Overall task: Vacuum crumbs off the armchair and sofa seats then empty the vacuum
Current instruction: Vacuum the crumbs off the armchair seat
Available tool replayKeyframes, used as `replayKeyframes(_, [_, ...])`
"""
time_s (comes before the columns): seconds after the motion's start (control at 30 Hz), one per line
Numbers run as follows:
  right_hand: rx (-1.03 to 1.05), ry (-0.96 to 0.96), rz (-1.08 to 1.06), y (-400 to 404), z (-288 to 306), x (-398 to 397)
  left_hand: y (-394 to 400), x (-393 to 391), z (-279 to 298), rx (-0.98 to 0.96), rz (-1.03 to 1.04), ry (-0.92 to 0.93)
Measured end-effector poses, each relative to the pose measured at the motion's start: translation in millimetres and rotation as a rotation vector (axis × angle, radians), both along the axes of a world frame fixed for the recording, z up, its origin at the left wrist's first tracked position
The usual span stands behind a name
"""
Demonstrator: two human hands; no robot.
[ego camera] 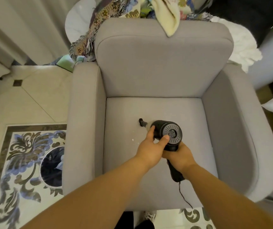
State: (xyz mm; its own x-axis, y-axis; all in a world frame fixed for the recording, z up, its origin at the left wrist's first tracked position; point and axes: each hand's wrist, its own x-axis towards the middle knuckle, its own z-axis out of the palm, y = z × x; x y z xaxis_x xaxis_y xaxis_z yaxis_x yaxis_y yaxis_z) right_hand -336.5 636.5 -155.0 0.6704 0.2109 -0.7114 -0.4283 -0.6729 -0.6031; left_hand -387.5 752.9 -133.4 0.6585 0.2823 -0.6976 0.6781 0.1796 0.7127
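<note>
Vacuum [168,133]: rigid, judged light; best gripped by its handle.
Right hand [179,157]: wrapped around handle.
Left hand [150,146]: cupped around body.

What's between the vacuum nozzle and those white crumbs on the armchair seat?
Nothing visible. The handheld vacuum points its nozzle at bare seat cushion, and the white crumbs lie in the open just left of the left hand. The right hand grips the handle.
</note>
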Motion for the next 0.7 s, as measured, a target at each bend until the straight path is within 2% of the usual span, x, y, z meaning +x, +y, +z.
replayKeyframes(0.23, [-0.004,0.03,0.071,-15,9,-22,-16,-30,4,-0.04,0.093,-0.009])
replayKeyframes(0.43, [0.046,-0.022,0.087,-32,16,-34,-41,-42,10,-0.019,0.164,-0.065])
replayKeyframes(0.7, [0.066,-0.008,0.132,-42,-1,-62,-51,-71,-5,-0.02,0.218,-0.062])
